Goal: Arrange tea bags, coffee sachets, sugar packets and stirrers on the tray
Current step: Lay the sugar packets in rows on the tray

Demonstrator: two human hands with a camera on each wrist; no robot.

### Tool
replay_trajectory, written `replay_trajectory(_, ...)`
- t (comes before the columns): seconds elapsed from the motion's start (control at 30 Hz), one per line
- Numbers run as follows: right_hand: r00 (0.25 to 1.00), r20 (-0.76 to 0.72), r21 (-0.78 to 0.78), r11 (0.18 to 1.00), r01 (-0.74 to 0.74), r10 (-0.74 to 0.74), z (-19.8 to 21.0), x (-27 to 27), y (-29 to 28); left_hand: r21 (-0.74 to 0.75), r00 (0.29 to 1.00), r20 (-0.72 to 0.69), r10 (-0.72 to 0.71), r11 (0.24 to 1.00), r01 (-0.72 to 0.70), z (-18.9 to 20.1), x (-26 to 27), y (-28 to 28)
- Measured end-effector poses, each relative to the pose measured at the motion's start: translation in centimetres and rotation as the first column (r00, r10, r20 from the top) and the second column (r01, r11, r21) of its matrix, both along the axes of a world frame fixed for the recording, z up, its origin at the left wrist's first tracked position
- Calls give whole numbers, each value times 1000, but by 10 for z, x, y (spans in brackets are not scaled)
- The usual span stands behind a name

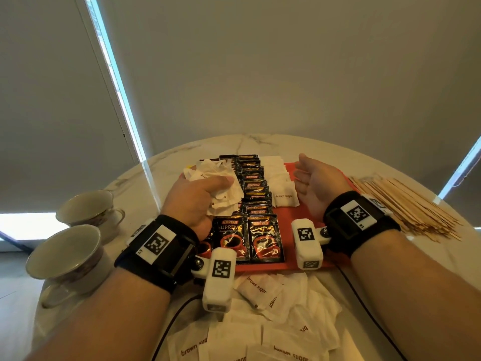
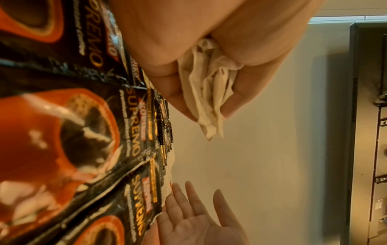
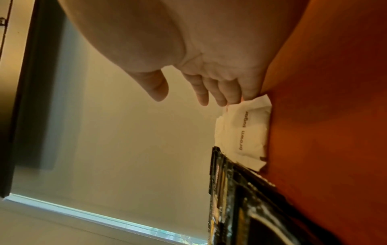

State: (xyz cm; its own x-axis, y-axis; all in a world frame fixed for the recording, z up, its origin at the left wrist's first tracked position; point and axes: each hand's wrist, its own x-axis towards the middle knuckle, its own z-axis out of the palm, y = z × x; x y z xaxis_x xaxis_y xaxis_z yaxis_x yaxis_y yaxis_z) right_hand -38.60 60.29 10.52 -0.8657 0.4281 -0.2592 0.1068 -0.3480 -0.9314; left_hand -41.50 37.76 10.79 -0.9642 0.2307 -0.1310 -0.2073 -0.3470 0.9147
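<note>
A red tray [image 1: 289,225] lies on the marble table. Black coffee sachets [image 1: 253,204] fill its left and middle in overlapping rows. White brown sugar packets [image 1: 285,198] run in a row to their right. My left hand [image 1: 200,194] hovers over the sachets and grips a crumpled bunch of white sugar packets [image 1: 221,188], seen also in the left wrist view as sugar packets [image 2: 207,92] between thumb and fingers. My right hand [image 1: 309,178] rests edge-down on the tray beside the sugar row, fingers straight, palm facing left. Its fingertips [image 3: 222,101] touch the near sugar packet [image 3: 245,129].
Wooden stirrers [image 1: 400,204] lie piled on the table right of the tray. Two teacups [image 1: 65,254] stand at the left edge. Loose brown sugar packets [image 1: 260,321] cover the table in front of the tray. A black cable [image 1: 169,327] runs among them.
</note>
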Motion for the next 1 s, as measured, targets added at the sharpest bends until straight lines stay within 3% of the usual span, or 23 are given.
replay_trajectory(0.1, 998, -33, 59, 997, 48, -46, 6, 4, -2, 16, 1000, 15, -5, 1000, 5, 0, 1, 2)
replay_trajectory(0.17, 993, -108, 215, 974, 77, -54, 11, 4, -8, 30, 999, 27, -20, 999, 19, 0, 2, 3)
replay_trajectory(0.27, 972, -187, 332, 940, -76, 144, 22, 9, -29, 29, 997, 19, -74, 997, 74, 2, 8, 6)
replay_trajectory(0.37, 934, -81, 466, 842, -273, 347, 25, 14, -48, 44, 997, -9, -71, 996, 71, 3, 12, 8)
replay_trajectory(0.47, 904, -39, 509, 787, -349, 427, 20, 16, -54, 109, 999, -15, -48, 993, 49, 4, 11, 8)
replay_trajectory(0.6, 904, -127, 446, 838, -316, 409, 21, 16, -53, 159, 999, 11, -44, 986, 42, 5, 10, 7)
replay_trajectory(0.77, 907, -206, 175, 926, -335, 367, 28, 17, -57, 181, 997, 62, -49, 983, 37, 5, 7, 4)
replay_trajectory(1.0, 937, -243, 130, 965, -226, 252, 31, 16, -57, 102, 998, 51, 36, 994, -42, 0, -4, -1)
